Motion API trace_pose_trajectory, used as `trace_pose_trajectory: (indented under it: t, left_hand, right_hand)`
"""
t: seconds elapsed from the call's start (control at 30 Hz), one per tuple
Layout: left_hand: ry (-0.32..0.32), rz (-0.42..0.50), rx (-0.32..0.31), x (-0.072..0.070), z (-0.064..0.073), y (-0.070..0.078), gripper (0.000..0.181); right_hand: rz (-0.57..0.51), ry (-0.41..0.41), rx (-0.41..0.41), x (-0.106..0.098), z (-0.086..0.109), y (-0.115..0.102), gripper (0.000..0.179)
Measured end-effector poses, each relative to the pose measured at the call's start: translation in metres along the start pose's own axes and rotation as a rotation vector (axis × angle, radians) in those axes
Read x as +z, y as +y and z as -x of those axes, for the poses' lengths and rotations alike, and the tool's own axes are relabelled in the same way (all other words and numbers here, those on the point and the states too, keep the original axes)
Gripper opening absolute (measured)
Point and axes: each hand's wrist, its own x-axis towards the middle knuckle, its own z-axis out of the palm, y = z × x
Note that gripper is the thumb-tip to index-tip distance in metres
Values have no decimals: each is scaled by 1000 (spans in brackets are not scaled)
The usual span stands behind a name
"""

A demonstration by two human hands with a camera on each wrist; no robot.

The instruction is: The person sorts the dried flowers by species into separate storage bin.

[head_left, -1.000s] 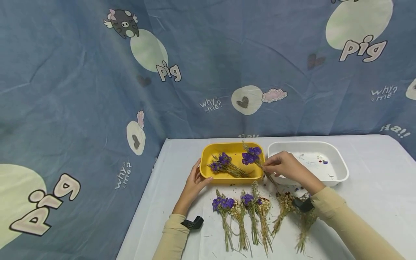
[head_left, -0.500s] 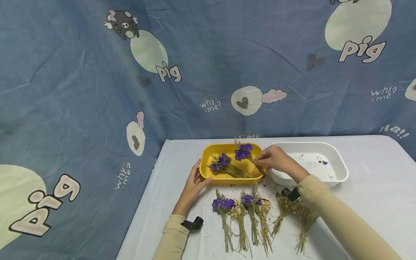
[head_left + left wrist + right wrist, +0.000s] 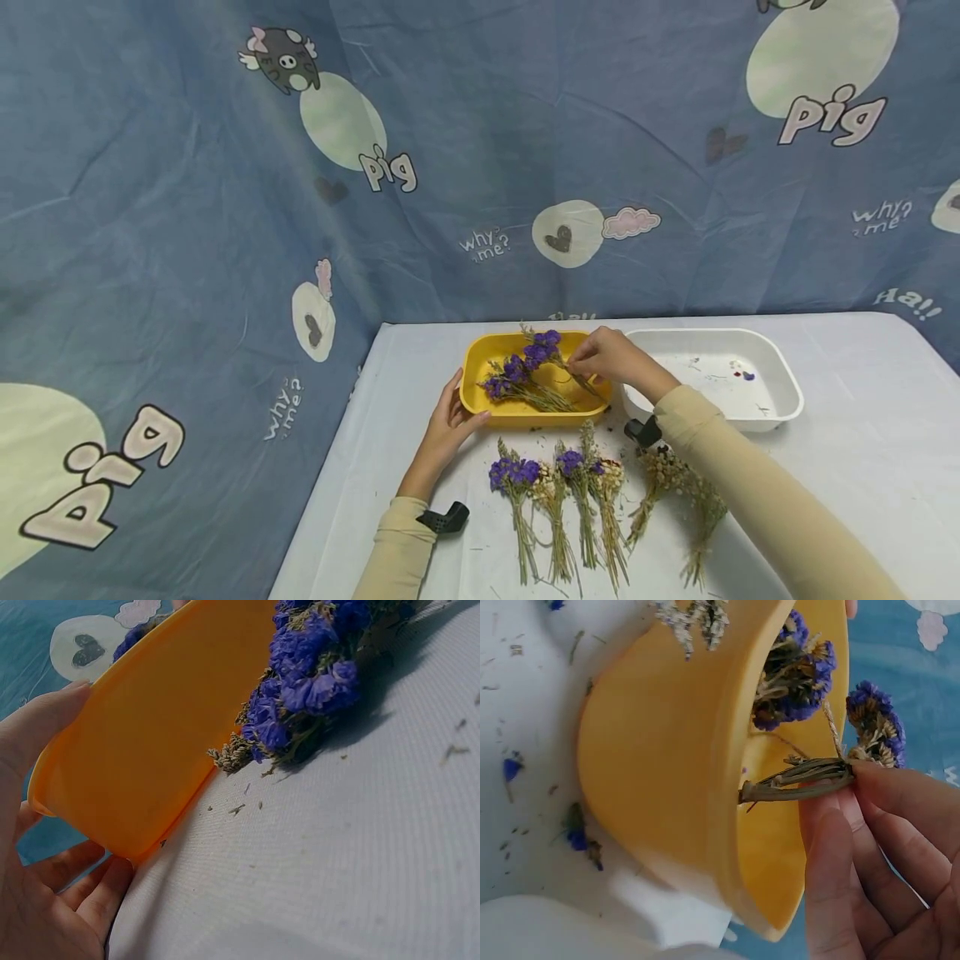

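My left hand (image 3: pixel 446 425) grips the left end of a yellow plastic tray (image 3: pixel 542 420), its thumb at the rim in the left wrist view. Over the tray, my right hand (image 3: pixel 609 358) pinches the stems of a small dried bunch of purple flowers (image 3: pixel 542 345). The right wrist view shows those stems (image 3: pixel 795 784) between thumb and fingers, with the blossoms (image 3: pixel 877 724) past the fingertips. Another purple bunch (image 3: pixel 512 377) lies inside the tray, heads to the left. The held flower heads overlap it in the head view, so I cannot tell whether they touch.
A white tray (image 3: pixel 792 412) with petal scraps stands right of the yellow one. In front lie several dried bunches: purple ones (image 3: pixel 514 473), cream ones (image 3: pixel 553 492) and brownish ones (image 3: pixel 660 473), partly behind my right sleeve. Loose bits litter the white tabletop (image 3: pixel 352 467). A blue printed curtain (image 3: pixel 465 150) hangs behind.
My right hand has moved left over the yellow tray with the purple bunch, bringing its flower heads beside the bunch inside. The left hand has stayed on the tray.
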Motion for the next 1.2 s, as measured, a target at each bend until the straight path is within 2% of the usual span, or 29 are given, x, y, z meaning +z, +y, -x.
trace_pose_trajectory:
  t: [0.27,0.53,0.8,1.03,1.2]
  left_hand:
    - [-16,2,-2,-1,-2,-3,93]
    - [-13,-10,-3,-1,-1,0,94]
    - [7,-17,-18,0,-1,-2,94]
    - [7,-18,-12,1,-2,-3,93]
    - [11,-24,-16,0,-1,-3,94]
  right_hand:
    - [30,-1,39,11,-14,1,16]
    - [102,1,-4,21,-22,2,14]
    - [228,15,-56,34,-30,-3,28]
    - [207,1,-38,42,-33,-3,54]
    - [229,-3,-45,46,-33,-1,55]
